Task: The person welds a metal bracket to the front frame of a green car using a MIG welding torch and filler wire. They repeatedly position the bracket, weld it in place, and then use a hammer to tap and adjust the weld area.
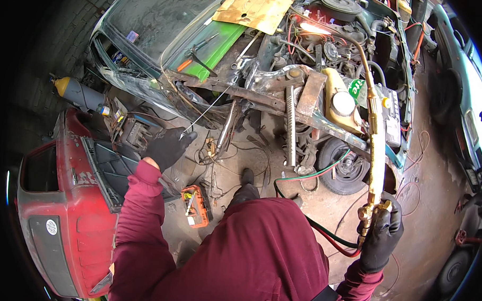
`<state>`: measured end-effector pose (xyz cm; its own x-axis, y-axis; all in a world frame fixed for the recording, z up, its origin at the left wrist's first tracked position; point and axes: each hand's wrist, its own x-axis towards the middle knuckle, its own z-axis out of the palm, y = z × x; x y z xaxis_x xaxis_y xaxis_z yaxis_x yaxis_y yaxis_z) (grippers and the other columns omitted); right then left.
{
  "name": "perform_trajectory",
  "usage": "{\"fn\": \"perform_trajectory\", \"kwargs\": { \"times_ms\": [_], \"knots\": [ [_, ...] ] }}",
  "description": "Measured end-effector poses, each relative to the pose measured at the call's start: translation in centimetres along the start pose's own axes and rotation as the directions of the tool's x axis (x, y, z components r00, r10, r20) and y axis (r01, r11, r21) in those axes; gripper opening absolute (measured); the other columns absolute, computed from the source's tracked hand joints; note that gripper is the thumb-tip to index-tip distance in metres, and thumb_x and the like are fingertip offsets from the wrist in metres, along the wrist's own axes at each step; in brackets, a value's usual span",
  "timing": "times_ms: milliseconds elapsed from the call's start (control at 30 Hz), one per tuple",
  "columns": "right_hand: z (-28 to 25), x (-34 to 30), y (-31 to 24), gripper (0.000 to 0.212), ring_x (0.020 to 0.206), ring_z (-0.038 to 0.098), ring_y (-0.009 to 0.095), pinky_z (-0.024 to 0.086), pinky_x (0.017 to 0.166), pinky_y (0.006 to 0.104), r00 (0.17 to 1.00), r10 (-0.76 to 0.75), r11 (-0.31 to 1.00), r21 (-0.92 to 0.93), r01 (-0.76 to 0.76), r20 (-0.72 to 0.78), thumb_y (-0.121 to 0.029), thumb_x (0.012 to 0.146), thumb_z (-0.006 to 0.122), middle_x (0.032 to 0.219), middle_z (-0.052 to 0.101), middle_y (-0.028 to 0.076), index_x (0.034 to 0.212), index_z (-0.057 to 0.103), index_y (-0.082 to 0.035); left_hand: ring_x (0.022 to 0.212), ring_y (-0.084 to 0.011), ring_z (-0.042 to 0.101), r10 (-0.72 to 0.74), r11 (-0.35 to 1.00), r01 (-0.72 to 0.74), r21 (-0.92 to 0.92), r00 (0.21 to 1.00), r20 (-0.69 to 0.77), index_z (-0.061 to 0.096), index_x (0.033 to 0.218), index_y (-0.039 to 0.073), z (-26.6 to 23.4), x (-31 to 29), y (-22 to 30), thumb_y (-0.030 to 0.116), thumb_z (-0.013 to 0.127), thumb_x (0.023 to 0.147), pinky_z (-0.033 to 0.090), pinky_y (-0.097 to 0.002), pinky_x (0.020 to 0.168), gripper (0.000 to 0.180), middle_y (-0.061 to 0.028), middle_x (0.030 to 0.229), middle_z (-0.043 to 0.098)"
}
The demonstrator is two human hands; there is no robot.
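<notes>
My left hand [169, 148], in a black glove, is closed round a thin metal rod [210, 108]. This rod slants up and right, its far end by the bare metal edge of the car's front body [264, 98]. At the right, my gloved right hand [384, 235] grips the lower end of a brass gas torch [376, 150] near its valve knobs. The torch stands nearly upright, and its thin neck bends left over the engine [335, 50]. A bright orange glow, apparently the flame [313, 28], shows at the tip. Red and green hoses [331, 236] trail from the torch base.
A tan plastic reservoir [336, 95] and a battery [392, 118] sit in the engine bay. Below lies a loose wheel [342, 167]. An orange toolbox [196, 207], cables and metal parts lie on the floor. A red vehicle body [85, 198] and a gas cylinder [81, 94] stand left.
</notes>
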<state>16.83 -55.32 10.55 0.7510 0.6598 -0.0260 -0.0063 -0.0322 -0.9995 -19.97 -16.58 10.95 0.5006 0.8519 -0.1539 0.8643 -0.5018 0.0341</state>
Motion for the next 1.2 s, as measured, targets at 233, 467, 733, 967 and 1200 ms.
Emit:
{"fn": "perform_trajectory", "kwargs": {
  "times_ms": [233, 467, 733, 967, 1200],
  "knots": [
    [3.6, 2.1, -5.2, 0.047, 0.072, 0.066, 0.009, 0.047, 0.058, 0.0217, 0.996, 0.052, 0.959, -0.273, -0.071, -0.078, -0.045, 0.115, 0.061, 0.091, 0.071, 0.004, 0.135, 0.066, -0.003, 0.099, -0.0293, 0.069, -0.034, 0.656, -0.119, -0.745, 0.982, -0.187, 0.069, 0.12, -0.001, 3.6, -1.4, -6.3, 0.037, 0.058, 0.114, 0.052, -0.0404, 0.096, 0.04, -0.0146, 0.109, 0.071],
    [12.0, 4.2, -10.8, 0.044, 0.053, 0.048, 0.002, 0.035, 0.048, 0.0198, 0.99, 0.06, 0.841, -0.527, -0.119, -0.129, -0.047, 0.114, 0.061, 0.081, 0.07, 0.003, 0.13, 0.067, -0.007, 0.099, -0.0179, 0.073, 0.287, 0.144, 0.168, -0.975, 0.936, 0.204, 0.07, 0.129, -0.004, 7.3, -0.3, -17.1, 0.039, 0.061, 0.115, 0.058, -0.0396, 0.1, 0.046, -0.0105, 0.102, 0.075],
    [19.4, 1.9, -15.3, 0.046, 0.064, 0.056, 0.005, 0.038, 0.055, 0.0188, 0.945, -0.011, 0.777, -0.597, -0.197, -0.326, -0.046, 0.114, 0.062, 0.087, 0.067, 0.001, 0.129, 0.067, -0.003, 0.066, -0.0178, 0.064, 0.278, -0.266, 0.174, -0.948, 0.956, 0.097, 0.069, 0.13, -0.006, 14.0, 7.4, -23.4, 0.049, 0.052, 0.117, 0.062, -0.0444, 0.087, 0.06, -0.0064, 0.07, 0.062],
    [24.4, -1.2, -19.3, 0.045, 0.07, 0.059, 0.007, 0.045, 0.061, 0.0222, 0.902, 0.07, 0.63, -0.682, -0.372, -0.427, -0.043, 0.113, 0.065, 0.091, 0.065, 0.002, 0.126, 0.067, 0.0, 0.065, -0.0219, 0.062, 0.319, -0.477, 0.309, -0.823, 0.933, 0.166, 0.066, 0.138, -0.006, 16.9, 12.1, -22.4, 0.046, 0.034, 0.121, 0.061, -0.0456, 0.083, 0.063, -0.0068, 0.067, 0.055],
    [27.8, -0.6, -22.3, 0.04, 0.072, 0.06, 0.008, 0.047, 0.063, 0.0262, 0.85, 0.03, 0.479, -0.739, -0.474, -0.526, -0.038, 0.116, 0.058, 0.087, 0.063, 0.002, 0.127, 0.068, -0.001, 0.08, -0.0233, 0.065, 0.449, -0.574, 0.418, -0.704, 0.88, 0.156, 0.062, 0.147, -0.001, 18.7, 15.2, -20.3, 0.044, 0.043, 0.119, 0.056, -0.047, 0.088, 0.056, -0.005, 0.079, 0.058]
  ]
}}
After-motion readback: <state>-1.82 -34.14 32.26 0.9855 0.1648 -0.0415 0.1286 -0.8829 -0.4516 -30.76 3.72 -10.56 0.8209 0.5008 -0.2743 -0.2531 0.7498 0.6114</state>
